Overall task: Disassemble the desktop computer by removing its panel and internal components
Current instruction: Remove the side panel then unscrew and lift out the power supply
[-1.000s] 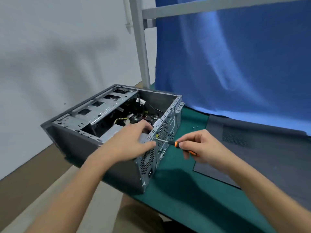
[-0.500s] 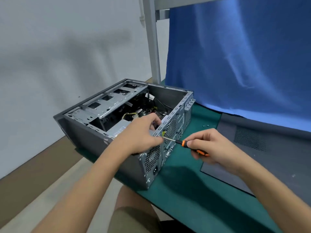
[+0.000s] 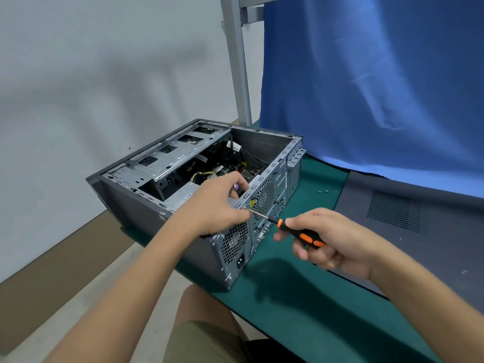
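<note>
Poking at the open computer case (image 3: 146, 221).
Left hand (image 3: 217, 203) curls over its back edge; right hand (image 3: 330, 244) grips the screwdriver (image 3: 281, 223), tip touching the metal.

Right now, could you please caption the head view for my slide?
Right hand sets orange-and-black screwdriver against the open grey metal computer case, left hand gripping its rear edge.

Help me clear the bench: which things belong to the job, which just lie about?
Job: computer case, screwdriver in right hand, left hand gripping the case's rim, removed side panel, loose screws.
Lying about: blue cloth, metal post, green mat.
</note>
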